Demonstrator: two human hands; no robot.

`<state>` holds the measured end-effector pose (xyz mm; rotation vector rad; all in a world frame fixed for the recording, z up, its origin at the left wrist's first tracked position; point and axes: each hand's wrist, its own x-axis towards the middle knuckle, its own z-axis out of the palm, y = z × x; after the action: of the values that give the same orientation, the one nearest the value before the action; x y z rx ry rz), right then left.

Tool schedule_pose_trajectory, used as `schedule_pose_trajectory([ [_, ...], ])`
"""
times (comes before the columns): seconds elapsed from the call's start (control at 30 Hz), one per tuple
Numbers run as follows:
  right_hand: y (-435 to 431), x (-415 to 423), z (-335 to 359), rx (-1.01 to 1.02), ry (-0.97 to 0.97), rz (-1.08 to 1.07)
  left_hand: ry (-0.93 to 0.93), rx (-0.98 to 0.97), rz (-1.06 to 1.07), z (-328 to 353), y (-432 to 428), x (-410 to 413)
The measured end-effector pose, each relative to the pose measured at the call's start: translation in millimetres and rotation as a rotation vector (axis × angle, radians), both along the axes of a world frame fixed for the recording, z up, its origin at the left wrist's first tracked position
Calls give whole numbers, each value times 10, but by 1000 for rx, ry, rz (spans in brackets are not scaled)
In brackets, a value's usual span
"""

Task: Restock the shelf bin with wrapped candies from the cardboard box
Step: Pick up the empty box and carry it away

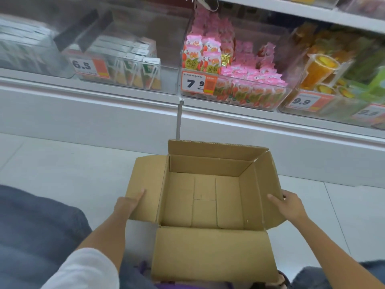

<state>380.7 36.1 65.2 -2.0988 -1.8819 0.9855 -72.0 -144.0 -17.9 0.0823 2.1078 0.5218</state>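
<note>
Head view: the cardboard box [205,197] is being held by its two side flaps, the left flap being pinched by the left hand [127,203] and the right flap by the right hand [289,205]. Nothing is being shown inside it. The shelf bin [229,101], heaped with wrapped candies [250,74], is being faced straight ahead, above the box and slightly nearer the right hand.

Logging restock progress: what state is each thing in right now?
Brown cardboard box: open, flaps spread, empty.
Clear plastic shelf bin: open-topped, partly filled.
Pink wrapped candies: piled in the bin.
Left hand: grips the box's left flap.
Right hand: grips the box's right flap.
</note>
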Motion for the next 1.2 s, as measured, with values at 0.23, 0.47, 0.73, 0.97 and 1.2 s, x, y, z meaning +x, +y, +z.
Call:
schedule_pose_trajectory([
  [0.23, -44, -262, 8, -68, 17, 29, -103, 398, -316, 929, 478, 151],
  [0.47, 34, -179, -150, -252, 233, -59, -199, 383, -408, 860, 575, 632],
  [0.73, 74, -132, -199, -291, 260, -45, -261, 212, -405, 748, 804, 564],
  [0.97, 48, 42, 47, -364, 483, -152, -342, 160, -379, 1003, 863, 565],
  [1.2, -224, 709, 784, -323, 579, -467, -419, 41, -480, 1781, 1335, 1122],
])
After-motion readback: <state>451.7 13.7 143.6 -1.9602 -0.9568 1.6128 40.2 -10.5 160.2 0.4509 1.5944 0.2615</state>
